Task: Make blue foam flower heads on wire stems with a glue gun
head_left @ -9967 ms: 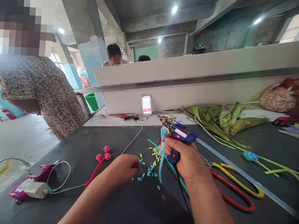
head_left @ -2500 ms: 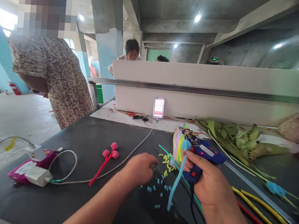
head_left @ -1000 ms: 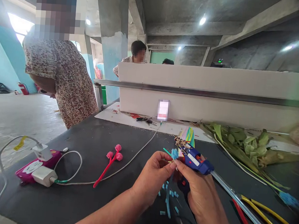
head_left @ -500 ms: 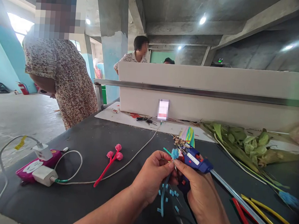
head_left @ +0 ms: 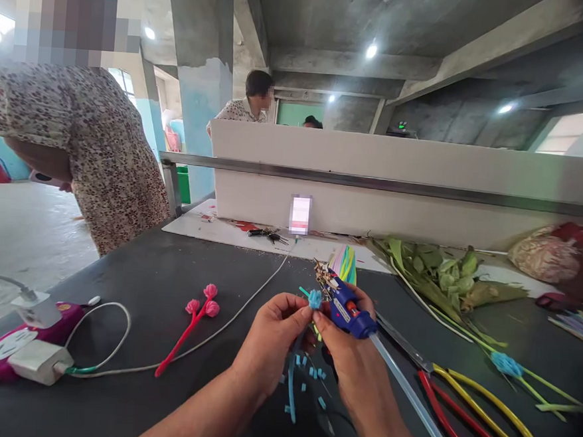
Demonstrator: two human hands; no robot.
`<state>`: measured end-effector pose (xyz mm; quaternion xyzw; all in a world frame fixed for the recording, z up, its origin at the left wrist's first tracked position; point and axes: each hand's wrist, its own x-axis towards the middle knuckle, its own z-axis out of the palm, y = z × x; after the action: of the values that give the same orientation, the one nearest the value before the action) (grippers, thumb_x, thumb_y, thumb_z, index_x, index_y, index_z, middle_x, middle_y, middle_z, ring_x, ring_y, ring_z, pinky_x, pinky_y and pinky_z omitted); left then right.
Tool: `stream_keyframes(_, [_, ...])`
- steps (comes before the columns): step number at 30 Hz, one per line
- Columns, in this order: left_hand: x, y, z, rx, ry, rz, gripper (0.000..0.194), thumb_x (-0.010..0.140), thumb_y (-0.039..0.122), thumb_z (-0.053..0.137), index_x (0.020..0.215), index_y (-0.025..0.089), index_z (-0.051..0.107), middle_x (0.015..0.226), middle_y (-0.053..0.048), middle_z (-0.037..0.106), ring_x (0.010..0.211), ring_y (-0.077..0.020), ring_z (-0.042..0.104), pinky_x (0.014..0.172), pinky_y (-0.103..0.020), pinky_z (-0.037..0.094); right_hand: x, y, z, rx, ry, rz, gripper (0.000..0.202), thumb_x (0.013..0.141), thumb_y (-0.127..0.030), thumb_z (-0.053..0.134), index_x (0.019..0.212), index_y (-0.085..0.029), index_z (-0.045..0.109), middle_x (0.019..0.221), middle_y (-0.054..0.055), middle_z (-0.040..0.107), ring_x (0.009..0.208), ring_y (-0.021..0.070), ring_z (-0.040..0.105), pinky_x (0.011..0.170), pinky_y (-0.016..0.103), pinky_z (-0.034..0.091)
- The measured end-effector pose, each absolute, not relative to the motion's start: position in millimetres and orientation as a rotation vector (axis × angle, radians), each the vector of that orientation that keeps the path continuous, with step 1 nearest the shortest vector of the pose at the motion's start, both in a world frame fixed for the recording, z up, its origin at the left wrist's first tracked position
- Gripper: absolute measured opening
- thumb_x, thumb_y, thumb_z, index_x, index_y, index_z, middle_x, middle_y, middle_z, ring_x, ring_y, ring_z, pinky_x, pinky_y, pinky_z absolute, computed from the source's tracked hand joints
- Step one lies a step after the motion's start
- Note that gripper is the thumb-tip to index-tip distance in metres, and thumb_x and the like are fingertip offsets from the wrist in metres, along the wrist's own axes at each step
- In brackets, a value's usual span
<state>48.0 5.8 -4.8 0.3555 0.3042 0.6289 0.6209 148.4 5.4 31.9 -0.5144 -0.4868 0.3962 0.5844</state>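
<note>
1. The blue blossom (head_left: 314,299) sits at the tips of my two hands, which are the centre of my clock here, raised in front of me over the dark table (head_left: 124,400).
2. My left hand (head_left: 266,336), at eight o'clock from the blossom, has thumb and forefinger pinched together at its base. A blue strip (head_left: 290,385) hangs below my hands toward seven o'clock.
3. My right hand (head_left: 352,356), at four o'clock, is curled around the blue glue gun (head_left: 350,309); its thumb meets my left fingertips just under the blossom. My hand hides the grip, so I cannot tell where its trigger stands.
4. The gun's crusted nozzle (head_left: 323,274) is near the blossom at twelve to one o'clock, and its body partly covers a bundle of coloured strips (head_left: 345,265) at one.
5. Cut blue bits (head_left: 318,373) lie at six o'clock, some hidden by my hands.
6. Farther out, large scissors (head_left: 429,366) lie between three and four, green leaves (head_left: 432,275) between two and three, a second blue blossom (head_left: 505,364) just past three.
7. At nine lies a pink spray (head_left: 186,331); a person in a patterned top (head_left: 116,159) stands at ten.
</note>
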Motion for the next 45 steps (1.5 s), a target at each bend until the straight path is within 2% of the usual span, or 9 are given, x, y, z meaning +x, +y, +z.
stream_keyframes(7, [51.3,5.0,-4.7,0.797,0.714,1.489,0.018,0.075,0.028,0.065,0.072,0.014,0.054,0.058,0.002,0.056,0.05,-0.0092,0.051,0.05,-0.023,0.043,154.2,17.0,3.1,-1.155,-1.194,0.934,0.043,0.068,-0.029,0.068,0.106,-0.028,0.047,0.082,-0.003,0.062,0.068,0.017,0.06,0.053,0.025,0.045])
stream_keyframes(13, [51.1,3.5,-3.5,0.791,0.654,1.474,0.018,0.074,0.028,0.067,0.072,0.015,0.054,0.058,0.002,0.057,0.052,-0.0093,0.052,0.051,-0.022,0.042,150.1,6.3,19.7,-1.167,-1.102,0.962,0.043,0.065,-0.028,0.069,0.101,-0.027,0.046,0.069,-0.007,0.061,0.047,0.0125,0.054,0.044,0.024,0.042])
stream_keyframes(17, [49.5,4.0,-2.8,0.815,0.667,1.475,0.02,0.072,0.028,0.068,0.07,0.014,0.055,0.057,0.002,0.054,0.05,-0.0077,0.047,0.049,-0.02,0.038,150.1,1.5,30.5,-1.24,-1.121,0.923,0.041,0.063,-0.028,0.07,0.097,-0.026,0.047,0.066,-0.006,0.062,0.046,0.0127,0.053,0.042,0.024,0.04])
stream_keyframes(21, [47.2,5.1,0.0,0.82,0.707,1.515,0.02,0.069,0.028,0.071,0.069,0.013,0.057,0.055,0.004,0.05,0.047,-0.0043,0.038,0.045,-0.018,0.027,151.0,7.2,25.2,-1.25,-1.184,0.858,0.043,0.064,-0.031,0.07,0.099,-0.025,0.046,0.076,-0.002,0.064,0.062,0.0169,0.06,0.053,0.026,0.046])
stream_keyframes(26, [41.1,5.8,2.4,0.821,0.735,1.481,0.023,0.069,0.029,0.071,0.062,0.012,0.056,0.049,0.005,0.043,0.045,-0.0038,0.033,0.045,-0.018,0.023,153.4,10.1,19.2,-1.131,-1.203,0.865,0.045,0.065,-0.031,0.072,0.101,-0.026,0.043,0.079,-0.003,0.063,0.073,0.0185,0.062,0.068,0.03,0.048])
stream_keyframes(31, [33.1,5.4,4.3,0.789,0.678,1.39,0.025,0.073,0.033,0.066,0.065,0.012,0.056,0.063,0.001,0.05,0.052,-0.0057,0.042,0.048,-0.019,0.03,163.1,5.6,22.2,-1.105,-1.235,0.87,0.027,0.074,-0.037,0.065,0.09,-0.025,0.048,0.07,-0.003,0.061,0.06,0.0164,0.056,0.058,0.029,0.043])
stream_keyframes(35, [31.2,6.0,5.7,0.763,0.596,1.36,0.024,0.074,0.031,0.067,0.064,0.012,0.054,0.065,0.001,0.049,0.052,-0.0054,0.041,0.047,-0.018,0.029,167.5,7.8,15.3,-1.001,-1.224,0.917,0.021,0.078,-0.04,0.062,0.088,-0.024,0.052,0.059,-0.006,0.054,0.054,0.014,0.05,0.057,0.027,0.04])
stream_keyframes(42, [29.4,6.7,7.3,0.704,0.505,1.36,0.019,0.077,0.029,0.063,0.071,0.012,0.055,0.066,0.001,0.048,0.051,-0.0052,0.041,0.044,-0.017,0.029,164.6,7.0,10.6,-0.916,-1.241,1.01,0.021,0.078,-0.039,0.063,0.09,-0.025,0.053,0.072,-0.003,0.062,0.054,0.0133,0.049,0.054,0.026,0.038])
stream_keyframes(45, [27.8,6.2,8.7,0.665,0.452,1.33,0.018,0.077,0.028,0.063,0.072,0.012,0.055,0.065,0.002,0.047,0.049,-0.0045,0.04,0.043,-0.016,0.027,164.8,5.8,11.7,-0.903,-1.277,1.017,0.019,0.079,-0.038,0.062,0.088,-0.024,0.053,0.071,-0.003,0.061,0.053,0.0123,0.048,0.052,0.025,0.038])
